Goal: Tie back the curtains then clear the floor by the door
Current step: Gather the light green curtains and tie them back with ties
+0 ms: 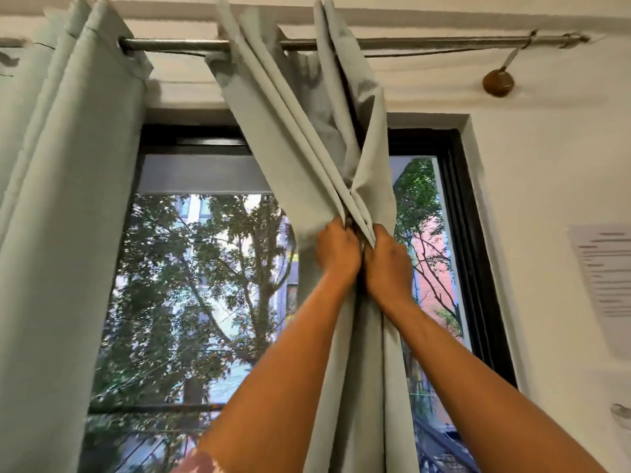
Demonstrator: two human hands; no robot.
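A pale green right curtain (300,131) hangs from a metal rod (409,44) and is bunched into a narrow bundle in front of the window. My left hand (336,250) and my right hand (389,264) sit side by side, both closed on the gathered fabric at the pinch point, arms raised. Below my hands the cloth falls straight down. A second pale green left curtain (68,199) hangs loose at the left. No tie-back is visible in my hands.
A black-framed window (467,233) shows trees and buildings outside. A brown round knob (498,82) hangs on a strap from the rod's right end. A printed paper (604,278) is stuck on the white wall at right. A metal hook (622,413) sits lower right.
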